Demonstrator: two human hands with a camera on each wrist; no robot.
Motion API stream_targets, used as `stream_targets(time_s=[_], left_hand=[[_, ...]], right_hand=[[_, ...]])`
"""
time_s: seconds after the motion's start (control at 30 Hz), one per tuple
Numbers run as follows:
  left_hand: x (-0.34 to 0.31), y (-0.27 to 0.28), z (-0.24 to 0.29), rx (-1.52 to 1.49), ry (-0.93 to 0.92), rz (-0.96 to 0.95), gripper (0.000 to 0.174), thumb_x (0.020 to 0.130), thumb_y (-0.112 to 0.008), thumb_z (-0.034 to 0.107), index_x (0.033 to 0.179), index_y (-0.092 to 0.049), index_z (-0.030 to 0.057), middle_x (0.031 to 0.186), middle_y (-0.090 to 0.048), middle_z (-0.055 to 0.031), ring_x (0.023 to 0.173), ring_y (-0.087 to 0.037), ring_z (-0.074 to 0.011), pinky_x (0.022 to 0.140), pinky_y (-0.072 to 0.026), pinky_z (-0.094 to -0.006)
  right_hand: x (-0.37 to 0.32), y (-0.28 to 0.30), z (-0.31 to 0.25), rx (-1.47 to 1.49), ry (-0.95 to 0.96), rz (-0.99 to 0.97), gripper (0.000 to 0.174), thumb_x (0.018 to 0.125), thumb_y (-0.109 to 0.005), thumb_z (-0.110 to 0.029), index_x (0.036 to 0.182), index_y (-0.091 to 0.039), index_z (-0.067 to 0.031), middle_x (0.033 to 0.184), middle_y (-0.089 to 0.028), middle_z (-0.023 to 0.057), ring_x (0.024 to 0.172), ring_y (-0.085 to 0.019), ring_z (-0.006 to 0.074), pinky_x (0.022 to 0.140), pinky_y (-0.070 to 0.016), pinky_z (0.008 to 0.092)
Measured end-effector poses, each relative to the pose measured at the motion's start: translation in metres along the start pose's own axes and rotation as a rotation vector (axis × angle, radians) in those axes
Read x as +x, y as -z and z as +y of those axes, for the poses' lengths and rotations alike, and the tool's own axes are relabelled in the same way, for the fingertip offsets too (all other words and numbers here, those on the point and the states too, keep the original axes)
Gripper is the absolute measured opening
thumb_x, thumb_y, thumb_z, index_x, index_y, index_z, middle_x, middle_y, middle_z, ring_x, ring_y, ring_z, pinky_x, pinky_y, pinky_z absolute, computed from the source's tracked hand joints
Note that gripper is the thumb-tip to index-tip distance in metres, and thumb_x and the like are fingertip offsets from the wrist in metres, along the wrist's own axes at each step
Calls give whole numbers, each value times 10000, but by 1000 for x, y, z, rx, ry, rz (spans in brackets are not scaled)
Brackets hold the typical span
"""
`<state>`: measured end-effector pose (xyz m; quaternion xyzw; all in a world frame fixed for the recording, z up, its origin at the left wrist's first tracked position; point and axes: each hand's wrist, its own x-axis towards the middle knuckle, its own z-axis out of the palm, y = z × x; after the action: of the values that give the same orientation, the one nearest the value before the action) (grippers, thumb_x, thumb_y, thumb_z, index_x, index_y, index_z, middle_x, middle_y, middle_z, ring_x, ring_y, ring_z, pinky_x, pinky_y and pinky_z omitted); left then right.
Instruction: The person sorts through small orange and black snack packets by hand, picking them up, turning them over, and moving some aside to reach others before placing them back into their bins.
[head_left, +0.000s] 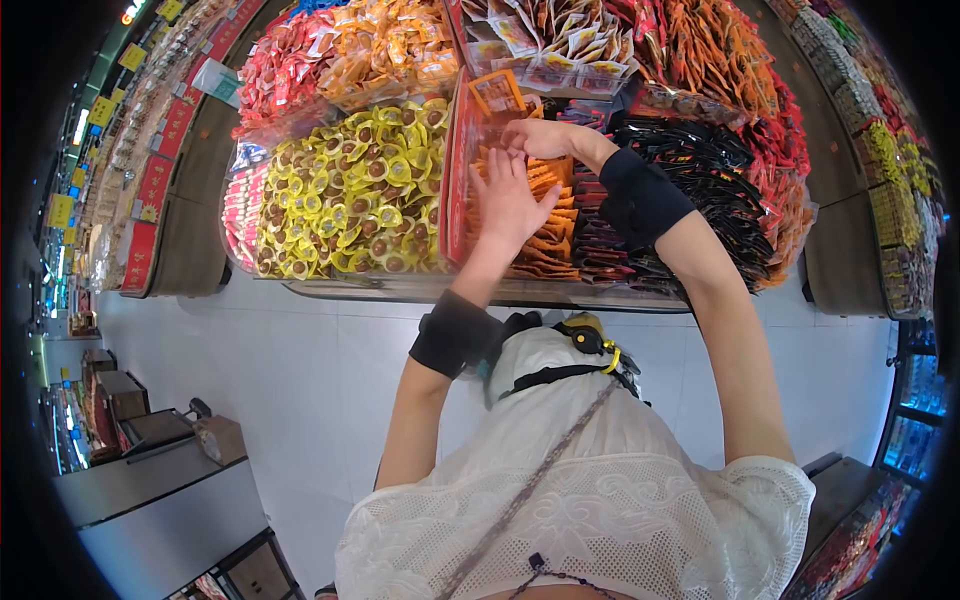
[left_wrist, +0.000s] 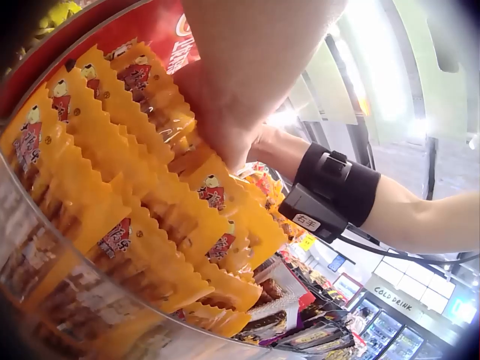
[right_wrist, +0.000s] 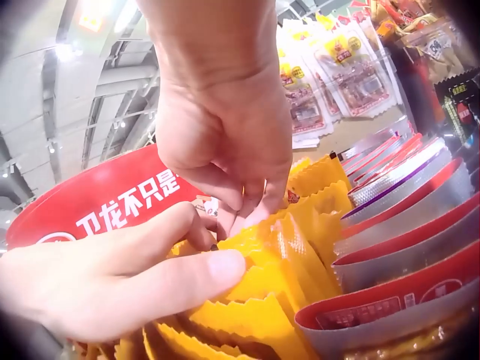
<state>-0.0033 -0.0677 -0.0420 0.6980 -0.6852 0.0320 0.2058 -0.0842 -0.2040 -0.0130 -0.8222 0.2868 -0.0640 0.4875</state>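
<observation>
My left hand (head_left: pixel 510 205) lies over a row of orange snack packets (head_left: pixel 548 232) standing on edge in a bin. Its thumb (right_wrist: pixel 214 271) stretches across the packet tops in the right wrist view, while its other fingers reach toward the red divider (head_left: pixel 462 190). Just beyond it, my right hand (head_left: pixel 548 138) points its bent fingers (right_wrist: pixel 253 191) down into the same row. The two hands' fingers come together there. I cannot tell whether the right fingertips pinch a packet. In the left wrist view the packets (left_wrist: pixel 127 202) lean in layers behind a clear front panel.
Yellow-wrapped candies (head_left: pixel 350 190) fill the compartment left of the divider. Black packets (head_left: pixel 690 190) and red-edged silver packets (right_wrist: pixel 405 225) stand to the right. An orange-framed card (head_left: pixel 497 93) rises behind my hands. Shelves (head_left: pixel 160 190) line the left side, across an aisle floor (head_left: pixel 330 370).
</observation>
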Motion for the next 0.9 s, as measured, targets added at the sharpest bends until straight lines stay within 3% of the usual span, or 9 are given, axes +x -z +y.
stream_targets(time_s=[0.1, 0.2, 0.33, 0.53, 0.63, 0.77, 0.87, 0.9], left_hand=[[-2, 1, 0, 36, -8, 32, 673, 781, -540, 522, 1113, -467, -59, 1202, -451, -283, 1215, -351, -391, 1007, -190, -559], [-8, 3, -1, 26, -6, 54, 632, 788, -536, 520, 1047, -488, -55, 1176, -462, -284, 1186, -370, -398, 994, -219, -558], [-11, 0, -1, 59, -13, 90, 587, 798, -536, 500, 1003, -491, -49, 1155, -472, -283, 1172, -376, -397, 979, -239, -571], [-13, 4, 0, 75, -6, 65, 601, 799, -517, 514, 1024, -489, -43, 1161, -479, -262, 1176, -378, -369, 995, -222, -556], [-13, 8, 1, 17, 8, 50, 563, 795, -556, 466, 1018, -478, -46, 1169, -456, -282, 1187, -361, -387, 989, -222, -584], [-13, 8, 2, -2, 29, 10, 577, 787, -566, 461, 1038, -471, -50, 1186, -443, -284, 1212, -338, -385, 1004, -200, -585], [-12, 10, 3, 14, 47, -30, 616, 780, -561, 473, 1091, -463, -50, 1209, -443, -257, 1233, -319, -368, 1019, -179, -570], [-12, 8, 3, 40, 43, -5, 620, 781, -549, 491, 1092, -472, -39, 1205, -453, -239, 1231, -322, -353, 1022, -177, -556]], right_hand=[[0, 5, 1, -218, 47, 116, 269, 750, -542, -113, 980, -603, 13, 939, -617, 202, 904, -598, 303, 765, -474, 366], [-5, 11, 3, -605, 4, 217, 276, 732, -488, -10, 993, -578, -8, 927, -620, 150, 873, -594, 296, 735, -467, 369], [-5, 3, 12, -835, 17, 225, 219, 721, -585, -97, 923, -611, -18, 874, -622, 144, 848, -588, 322, 740, -480, 389], [2, -3, 13, -1026, 153, 240, 163, 691, -630, -139, 823, -665, -50, 875, -631, 125, 888, -588, 305, 792, -465, 385], [12, -11, 6, -1170, 97, 207, 133, 691, -624, -136, 786, -675, -57, 883, -640, 111, 902, -590, 285, 806, -459, 374], [17, -22, -12, -1121, -56, 191, 129, 729, -583, -123, 801, -682, -82, 867, -656, 82, 905, -593, 250, 830, -438, 365], [25, -32, -6, -1244, -4, 180, 149, 762, -551, -146, 814, -687, -118, 854, -662, 69, 893, -602, 225, 822, -430, 341], [25, -33, -10, -1284, -13, 182, 199, 807, -515, -180, 874, -697, -138, 895, -671, 32, 919, -613, 203, 807, -421, 342]])
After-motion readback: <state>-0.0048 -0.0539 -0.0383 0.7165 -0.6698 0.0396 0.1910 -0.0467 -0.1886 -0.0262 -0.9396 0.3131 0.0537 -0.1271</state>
